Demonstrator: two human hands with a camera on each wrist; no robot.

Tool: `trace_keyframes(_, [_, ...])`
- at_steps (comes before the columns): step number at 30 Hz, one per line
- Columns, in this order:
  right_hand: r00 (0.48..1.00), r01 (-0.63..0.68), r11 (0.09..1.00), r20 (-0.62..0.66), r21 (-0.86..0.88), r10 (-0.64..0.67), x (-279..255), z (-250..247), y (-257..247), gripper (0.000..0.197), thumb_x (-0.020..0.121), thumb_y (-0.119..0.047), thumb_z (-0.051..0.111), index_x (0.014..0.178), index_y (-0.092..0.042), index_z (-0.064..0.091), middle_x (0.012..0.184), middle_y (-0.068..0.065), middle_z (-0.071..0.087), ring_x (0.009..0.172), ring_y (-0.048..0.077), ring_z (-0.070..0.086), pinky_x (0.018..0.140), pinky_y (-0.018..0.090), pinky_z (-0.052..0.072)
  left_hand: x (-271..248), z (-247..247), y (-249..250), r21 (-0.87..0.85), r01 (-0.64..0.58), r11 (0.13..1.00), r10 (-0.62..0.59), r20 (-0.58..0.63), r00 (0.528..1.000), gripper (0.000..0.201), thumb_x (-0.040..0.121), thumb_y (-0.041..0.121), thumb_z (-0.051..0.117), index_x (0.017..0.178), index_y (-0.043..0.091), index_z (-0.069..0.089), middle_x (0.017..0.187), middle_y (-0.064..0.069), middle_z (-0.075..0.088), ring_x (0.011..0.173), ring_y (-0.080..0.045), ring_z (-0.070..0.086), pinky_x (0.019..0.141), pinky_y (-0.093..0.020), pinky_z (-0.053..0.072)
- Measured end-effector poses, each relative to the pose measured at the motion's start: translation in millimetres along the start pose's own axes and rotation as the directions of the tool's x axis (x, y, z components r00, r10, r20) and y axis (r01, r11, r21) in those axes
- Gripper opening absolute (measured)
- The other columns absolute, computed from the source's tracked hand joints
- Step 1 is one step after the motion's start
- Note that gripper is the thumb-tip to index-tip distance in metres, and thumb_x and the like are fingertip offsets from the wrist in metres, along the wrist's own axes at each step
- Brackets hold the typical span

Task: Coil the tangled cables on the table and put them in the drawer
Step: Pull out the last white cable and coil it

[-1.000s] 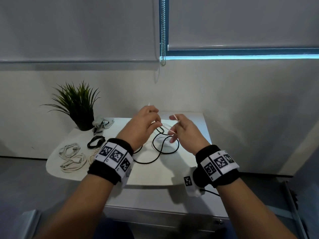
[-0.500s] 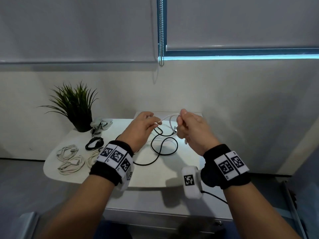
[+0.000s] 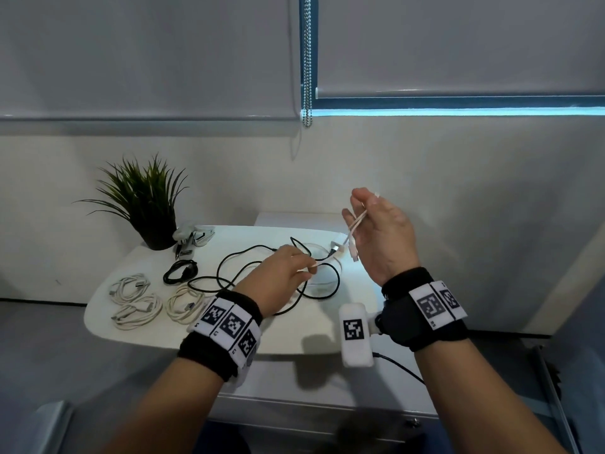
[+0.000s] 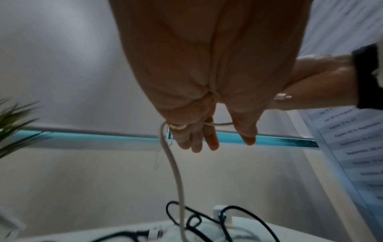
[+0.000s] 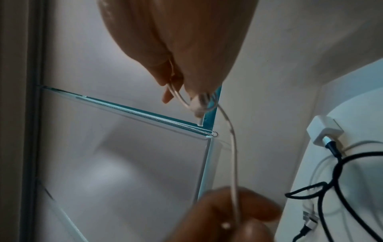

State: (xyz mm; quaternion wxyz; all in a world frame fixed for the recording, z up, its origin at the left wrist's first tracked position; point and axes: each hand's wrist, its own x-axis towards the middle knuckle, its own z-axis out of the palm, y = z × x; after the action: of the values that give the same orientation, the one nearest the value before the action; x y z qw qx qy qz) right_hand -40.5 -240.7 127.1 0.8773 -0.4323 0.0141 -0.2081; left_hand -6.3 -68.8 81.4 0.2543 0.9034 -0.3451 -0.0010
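Hands raised above the white table (image 3: 314,326), each gripping the same thin white cable (image 3: 355,226). My right hand (image 3: 381,237) is the higher one, fingers curled round a short loop of that cable, its two plug ends dangling just below my fingers over the table's far side; in the right wrist view the loop (image 5: 187,99) sits between thumb and fingers. My left hand (image 3: 284,273) is lower and nearer the table, pinching the cable's running length between thumb and fingertips; the left wrist view shows the strand (image 4: 176,172) dropping from my fingers to the tabletop. Loose black cable (image 3: 262,273) sprawls on the table under my left hand, one end plugged into a white charger block (image 5: 324,131). Three coiled white cables (image 3: 137,303) and one coiled black cable (image 3: 180,271) lie at the table's left end, near a potted plant (image 3: 144,204). Drawer: I cannot tell where it is
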Motion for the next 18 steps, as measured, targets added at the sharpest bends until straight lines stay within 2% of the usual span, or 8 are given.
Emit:
trace_keyframes(2, [0.999,0.022,0.969,-0.018,-0.244,-0.027,-1.3,0.3,5.4,0.024,0.099,-0.015,0.045,0.086,-0.017,0.065,0.092,0.008,0.062,0.088,0.017,0.055,0.079,0.033,0.048,0.1,-5.4,6.5,0.05,-0.061,0.997,0.063,-0.025,0.998,0.023,0.095,0.023,0.049,0.111,0.016,0.065,0.122,-0.004,0.05,0.111,-0.019,0.051,0.095,-0.024,0.035])
trace_keyframes(3, [0.999,0.039,0.92,-0.011,-0.39,-0.047,-2.1,0.2,8.0,0.024,0.099,-0.017,0.046,0.086,-0.021,0.066,0.092,0.014,0.064,0.085,0.019,0.052,0.07,0.034,0.045,0.2,-8.6,8.7,0.067,-0.082,0.994,0.086,-0.051,0.995,0.024,0.095,0.024,0.05,0.111,0.016,0.066,0.123,-0.004,0.051,0.111,-0.02,0.051,0.097,-0.028,0.037])
trace_keyframes(4, [0.997,0.07,0.855,0.022,-0.514,-0.069,-2.1,-1.2,11.2,0.024,0.099,-0.019,0.046,0.086,-0.023,0.066,0.103,0.014,0.066,0.093,0.017,0.053,0.071,0.031,0.045,0.2,-12.0,10.5,0.079,-0.096,0.992,0.103,-0.081,0.991,0.024,0.095,0.025,0.05,0.11,0.016,0.066,0.123,-0.004,0.052,0.111,-0.021,0.052,0.097,-0.031,0.039])
trace_keyframes(6, [0.984,0.168,0.688,0.16,-0.706,-0.076,-1.3,-4.5,15.4,0.023,0.099,-0.017,0.044,0.089,-0.021,0.064,0.121,0.004,0.061,0.115,0.01,0.052,0.089,0.015,0.039,1.5,-19.6,12.2,0.085,-0.121,0.989,0.134,-0.16,0.978,0.021,0.093,0.023,0.053,0.104,0.013,0.068,0.118,-0.005,0.054,0.106,-0.023,0.055,0.094,-0.036,0.042])
trace_keyframes(8, [0.963,0.239,0.48,0.271,-0.844,-0.003,-2.5,-5.9,17.1,0.022,0.099,-0.016,0.042,0.091,-0.017,0.062,0.106,-0.005,0.061,0.104,0.01,0.056,0.08,0.008,0.037,5.3,-28.5,12.5,0.09,-0.133,0.987,0.15,-0.212,0.966,0.017,0.092,0.02,0.056,0.099,0.011,0.068,0.114,-0.006,0.055,0.097,-0.025,0.058,0.088,-0.039,0.046])
trace_keyframes(11, [0.947,0.2,0.349,0.272,-0.915,0.171,-7.4,-7.1,18.3,0.021,0.1,-0.019,0.039,0.086,-0.017,0.055,0.079,-0.005,0.059,0.078,0.014,0.061,0.069,0.021,0.041,14.1,-40.1,9.0,0.125,-0.124,0.984,0.153,-0.255,0.955,0.015,0.09,0.014,0.057,0.098,0.009,0.069,0.113,-0.007,0.055,0.092,-0.023,0.059,0.084,-0.031,0.045])
trace_keyframes(14, [0.925,0.181,0.274,0.258,-0.945,0.279,-10.7,-10.5,19.7,0.035,0.1,-0.032,0.037,0.093,-0.005,0.058,0.077,0.0,0.055,0.075,0.019,0.055,0.075,0.03,0.044,22.3,-47.9,1.0,0.099,-0.091,0.991,0.116,-0.283,0.952,0.016,0.09,0.008,0.057,0.1,0.006,0.07,0.111,-0.011,0.055,0.094,-0.024,0.058,0.084,-0.026,0.042])
trace_keyframes(18, [0.89,0.199,0.196,0.261,-0.96,0.375,-15.6,-11.9,17.9,0.043,0.096,-0.043,0.044,0.078,-0.008,0.061,0.064,-0.003,0.046,0.057,0.012,0.043,0.056,0.021,0.034,28.5,-49.0,-8.4,0.11,-0.068,0.992,0.099,-0.304,0.947,0.019,0.09,0.004,0.057,0.103,0.006,0.071,0.107,-0.014,0.057,0.096,-0.025,0.058,0.082,-0.021,0.037])
